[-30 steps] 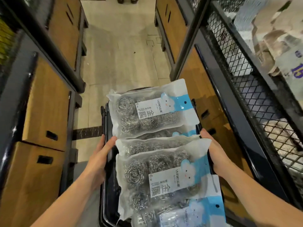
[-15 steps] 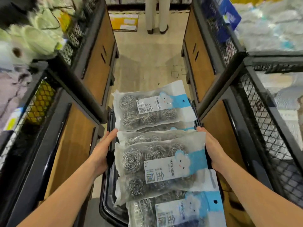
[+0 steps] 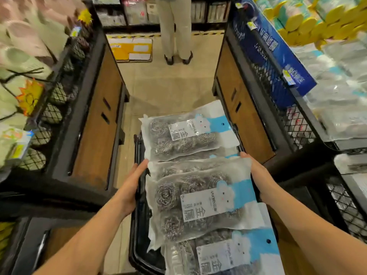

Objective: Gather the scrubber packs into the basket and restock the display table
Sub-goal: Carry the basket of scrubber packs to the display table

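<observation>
Steel-wool scrubber packs (image 3: 200,203) are lying flat in a black basket (image 3: 139,245). They are overlapping in layers, and they are reaching over its rim at the far edge and at the near edge. (I think this is why the basket is being carried level and low in front of the body: the smooth plastic bags could slide off easily.)

The left hand (image 3: 130,189) is holding the left long edge of the basket, and its grip is wrapping round the rim. The right hand (image 3: 260,175) is lying against the right long edge, just opposite, so the load is being balanced from both sides. The overhanging packs are covering its fingers, so I cannot tell if its grip is curling under the rim or only pressing flat.

Gathering seems to be finished, and the carrying to the display is now going on. The basket is passing between the left bench (image 3: 95,126) and the right bench (image 3: 248,120); which one is waiting for restocking I cannot tell. A person (image 3: 176,36) is standing at the far end of the aisle, so the way forward is asking for some care.
</observation>
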Action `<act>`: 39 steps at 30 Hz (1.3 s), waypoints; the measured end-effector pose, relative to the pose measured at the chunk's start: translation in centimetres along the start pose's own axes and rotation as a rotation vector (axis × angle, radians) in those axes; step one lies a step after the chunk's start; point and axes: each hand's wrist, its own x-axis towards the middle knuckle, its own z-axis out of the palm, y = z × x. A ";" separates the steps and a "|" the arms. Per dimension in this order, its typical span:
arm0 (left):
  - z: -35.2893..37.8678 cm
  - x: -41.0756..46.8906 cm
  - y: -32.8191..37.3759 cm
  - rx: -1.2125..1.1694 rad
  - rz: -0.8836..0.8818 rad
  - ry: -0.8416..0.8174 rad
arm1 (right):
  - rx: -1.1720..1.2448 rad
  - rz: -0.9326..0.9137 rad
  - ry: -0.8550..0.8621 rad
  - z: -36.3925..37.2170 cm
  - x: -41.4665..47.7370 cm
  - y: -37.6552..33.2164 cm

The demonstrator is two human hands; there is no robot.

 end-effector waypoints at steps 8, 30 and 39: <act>4.5 15.3 17.3 0.050 0.031 0.048 | 0.042 -0.029 -0.049 2.4 17.4 -15.3; 13.0 60.9 46.5 0.095 -0.018 -0.011 | -0.051 -0.046 0.059 4.8 62.2 -42.7; 12.7 77.6 44.5 0.076 -0.095 0.057 | 0.016 0.090 0.075 5.2 79.1 -40.0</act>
